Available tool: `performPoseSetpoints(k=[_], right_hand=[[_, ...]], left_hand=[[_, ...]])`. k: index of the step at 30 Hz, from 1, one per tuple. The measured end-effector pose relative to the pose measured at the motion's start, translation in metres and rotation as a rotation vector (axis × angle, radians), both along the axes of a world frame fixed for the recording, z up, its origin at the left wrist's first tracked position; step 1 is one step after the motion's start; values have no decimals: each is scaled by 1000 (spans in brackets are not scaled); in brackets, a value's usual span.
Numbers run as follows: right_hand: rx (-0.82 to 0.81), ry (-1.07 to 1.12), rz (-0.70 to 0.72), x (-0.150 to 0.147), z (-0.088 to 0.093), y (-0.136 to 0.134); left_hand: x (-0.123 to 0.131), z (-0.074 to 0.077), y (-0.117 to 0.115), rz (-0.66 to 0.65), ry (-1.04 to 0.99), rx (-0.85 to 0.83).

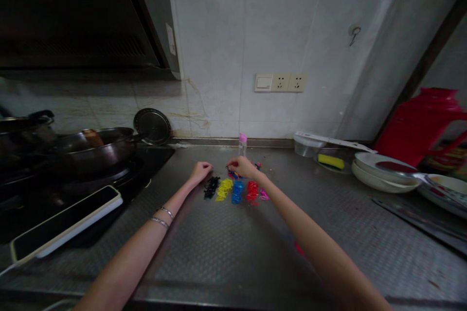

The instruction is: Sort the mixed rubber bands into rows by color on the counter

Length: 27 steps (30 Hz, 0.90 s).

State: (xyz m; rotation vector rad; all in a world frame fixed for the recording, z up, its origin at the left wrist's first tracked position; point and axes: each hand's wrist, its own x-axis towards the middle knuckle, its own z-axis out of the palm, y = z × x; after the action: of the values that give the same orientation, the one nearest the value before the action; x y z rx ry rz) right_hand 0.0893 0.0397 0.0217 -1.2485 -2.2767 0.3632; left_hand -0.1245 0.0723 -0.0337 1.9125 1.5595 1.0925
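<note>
Small bands lie on the metal counter in separate piles: black, yellow, blue, red and pink. Behind them is a mixed-colour heap, partly hidden by my right hand. That hand's fingers are pinched over the heap's left side, with a tiny dark piece at the tips. My left hand rests just behind the black pile, fingertips pressed together; whatever they hold, if anything, is too small to see. A clear bottle with a pink cap stands beyond my right hand.
At left, a phone lies by the stove, which bears a pan. A round lid leans on the wall. On the right are a plastic tub, a yellow sponge, stacked bowls, a knife and a red jug.
</note>
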Motion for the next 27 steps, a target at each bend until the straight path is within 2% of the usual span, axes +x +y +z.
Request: performPoseSetpoints(k=[6, 11, 15, 20, 23, 27], right_hand=[[-6, 5, 104, -43, -16, 3], [-27, -26, 111, -48, -24, 1], [-21, 21, 65, -22, -22, -3], [-1, 144, -15, 34, -14, -17], [17, 181, -154, 70, -16, -23], [7, 192, -317, 105, -29, -25]], left_hand=[[1, 3, -4, -50, -30, 4], [2, 4, -5, -44, -33, -4], [1, 1, -3, -33, -35, 19], [0, -1, -1, -15, -32, 19], [0, -1, -1, -19, -39, 25], [1, 2, -3, -38, -32, 31]])
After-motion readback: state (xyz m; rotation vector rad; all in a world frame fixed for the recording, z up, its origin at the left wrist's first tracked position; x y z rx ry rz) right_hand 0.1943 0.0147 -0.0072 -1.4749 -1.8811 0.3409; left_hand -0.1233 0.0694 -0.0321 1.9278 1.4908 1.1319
